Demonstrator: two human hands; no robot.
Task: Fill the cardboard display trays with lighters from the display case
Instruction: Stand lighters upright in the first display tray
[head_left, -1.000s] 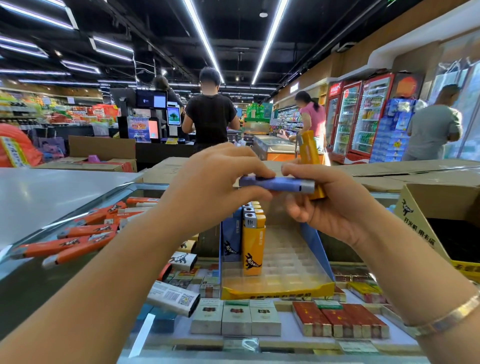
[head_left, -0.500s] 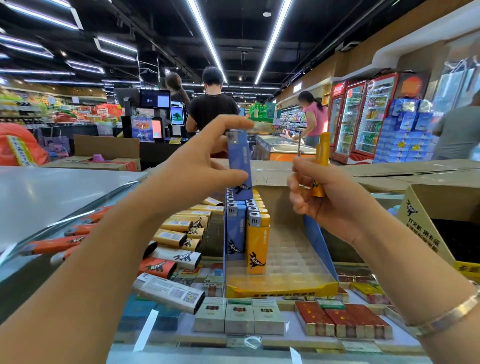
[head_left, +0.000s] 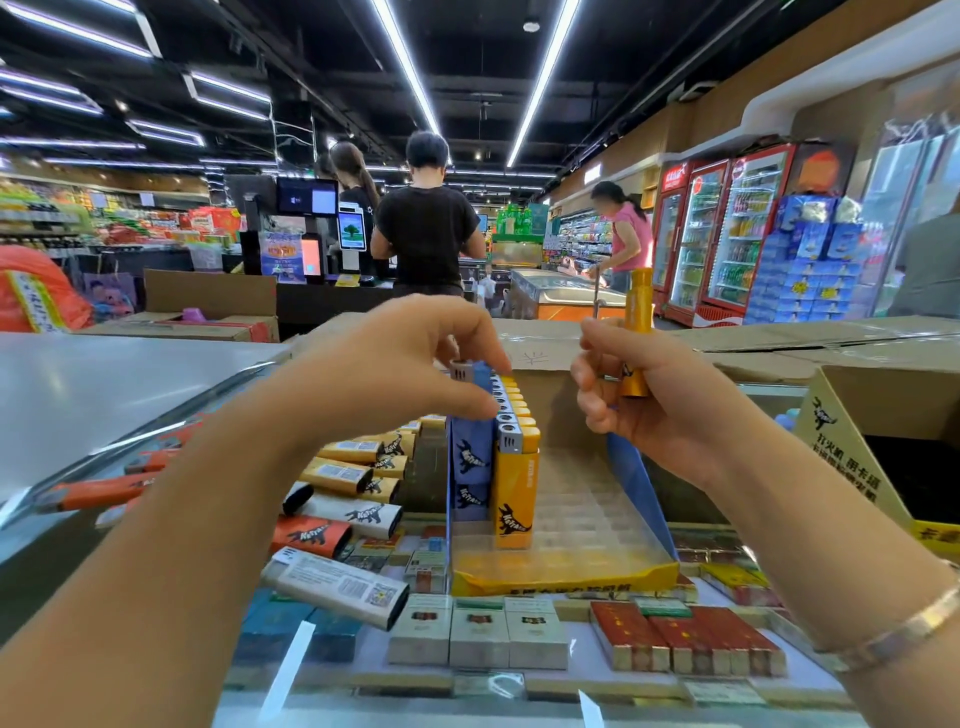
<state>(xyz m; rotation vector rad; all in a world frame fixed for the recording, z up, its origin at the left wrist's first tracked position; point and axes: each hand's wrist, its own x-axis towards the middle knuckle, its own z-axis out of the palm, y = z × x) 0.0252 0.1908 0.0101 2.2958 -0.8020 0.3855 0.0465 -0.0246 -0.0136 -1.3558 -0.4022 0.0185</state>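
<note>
Left hand (head_left: 415, 364) pinches an upright blue lighter (head_left: 470, 415), long axis vertical, apparently entering the tray (head_left: 566, 577)'s blue row; right hand (head_left: 639, 400) grips a yellow lighter (head_left: 636, 332).

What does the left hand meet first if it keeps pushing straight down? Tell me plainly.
The left hand pinches a blue lighter upright over the display tray. Straight down, the lighter likely seats in the tray's left column; then the fingers would probably meet the neighbouring lighters' tops. Depth is unclear.
</note>
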